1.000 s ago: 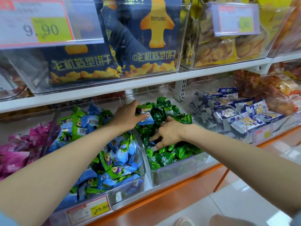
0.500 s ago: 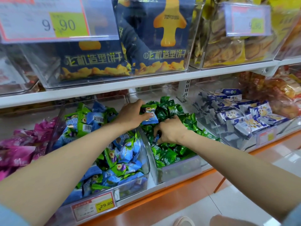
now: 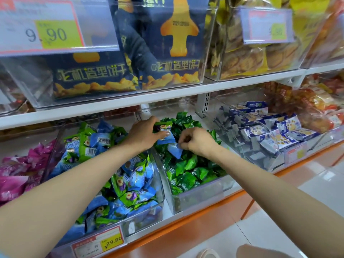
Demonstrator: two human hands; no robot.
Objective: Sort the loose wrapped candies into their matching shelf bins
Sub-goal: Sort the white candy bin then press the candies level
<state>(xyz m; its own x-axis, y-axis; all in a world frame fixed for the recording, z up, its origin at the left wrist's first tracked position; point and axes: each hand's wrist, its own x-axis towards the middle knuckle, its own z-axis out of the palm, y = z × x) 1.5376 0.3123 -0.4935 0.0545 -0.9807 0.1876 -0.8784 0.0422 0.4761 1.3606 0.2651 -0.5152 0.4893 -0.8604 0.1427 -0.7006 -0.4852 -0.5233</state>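
Two stray blue candies (image 3: 175, 149), pinched by left hand (image 3: 143, 135) and right hand (image 3: 198, 142) in the green bin (image 3: 201, 194), next need the blue bin (image 3: 141, 218).

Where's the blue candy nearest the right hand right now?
Head view, centre: the blue candy is over the green candies in the middle bin, pinched by the right hand, beside the left hand, which grips a second candy.

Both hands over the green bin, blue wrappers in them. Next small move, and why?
Probably carry them left into the blue-and-green bin: the left hand and right hand each pinch a blue candy, which does not match the green bin below.
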